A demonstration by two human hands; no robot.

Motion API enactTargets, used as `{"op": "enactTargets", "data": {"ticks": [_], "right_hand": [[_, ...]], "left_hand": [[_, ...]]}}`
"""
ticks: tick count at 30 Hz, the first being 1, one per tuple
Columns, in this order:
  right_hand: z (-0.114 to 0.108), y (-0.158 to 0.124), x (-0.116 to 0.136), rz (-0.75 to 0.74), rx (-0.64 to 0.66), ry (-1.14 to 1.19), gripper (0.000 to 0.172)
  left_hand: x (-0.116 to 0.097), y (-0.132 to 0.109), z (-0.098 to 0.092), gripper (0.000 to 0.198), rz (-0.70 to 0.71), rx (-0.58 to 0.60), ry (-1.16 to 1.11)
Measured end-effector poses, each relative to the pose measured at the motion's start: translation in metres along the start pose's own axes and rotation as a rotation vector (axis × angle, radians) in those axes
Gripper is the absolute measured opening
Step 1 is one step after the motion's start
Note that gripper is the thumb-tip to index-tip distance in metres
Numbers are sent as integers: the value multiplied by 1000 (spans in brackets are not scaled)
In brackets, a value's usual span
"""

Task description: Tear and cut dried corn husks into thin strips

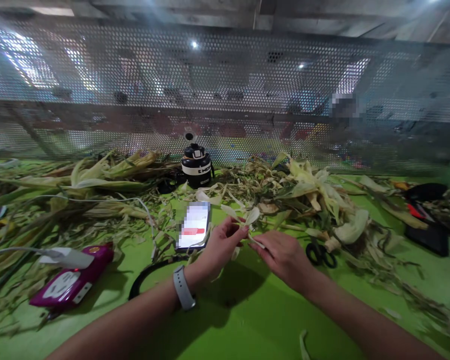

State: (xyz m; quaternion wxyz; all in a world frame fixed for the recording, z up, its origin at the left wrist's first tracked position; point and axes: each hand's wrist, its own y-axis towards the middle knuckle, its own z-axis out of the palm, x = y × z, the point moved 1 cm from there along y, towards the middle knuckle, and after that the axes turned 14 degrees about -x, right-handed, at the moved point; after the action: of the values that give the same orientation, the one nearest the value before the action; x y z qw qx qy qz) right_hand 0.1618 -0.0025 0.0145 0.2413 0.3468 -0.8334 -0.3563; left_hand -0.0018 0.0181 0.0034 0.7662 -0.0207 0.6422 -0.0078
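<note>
Pale corn husk strips (252,216) stick up from between my fingers over the green tabletop. My left hand (225,241), with a light watch band on its wrist, pinches the husk from the left. From the right, my right hand (283,254) has its thumb and finger closed on the lower end of the same husk. The two hands almost meet, and the fingers partly hide the husk. Left of my left hand lies a lit phone (195,226). Black-handled scissors (321,255) rest just right of my right hand, their blades hidden.
Corn husks (311,187) are heaped at the back right, and more husks (108,175) at the back left. A black bottle (196,167) stands between them. A purple power bank (73,282) with a plugged-in white charger and cable lies left. Behind the table rises a perforated metal screen (225,80).
</note>
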Motion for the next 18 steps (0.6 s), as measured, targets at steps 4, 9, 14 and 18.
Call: {"op": "enactTargets", "data": {"ticks": [4,9,14,18], "right_hand": [[-1,2,0,-155,69,-101,25],[-3,4,4,-273,33,-184,25],[-9,11,1,-238,-141,-206,18],[-4,9,-8,-151,-118,-114,18]], "left_hand": [[-1,-1,0,26,-59,-32,-44],[-2,1,-1,29,-42,-28,-26],[-2,5,-2,29,-30,88,78],[-7,6,-2,12,89,153,162]]}}
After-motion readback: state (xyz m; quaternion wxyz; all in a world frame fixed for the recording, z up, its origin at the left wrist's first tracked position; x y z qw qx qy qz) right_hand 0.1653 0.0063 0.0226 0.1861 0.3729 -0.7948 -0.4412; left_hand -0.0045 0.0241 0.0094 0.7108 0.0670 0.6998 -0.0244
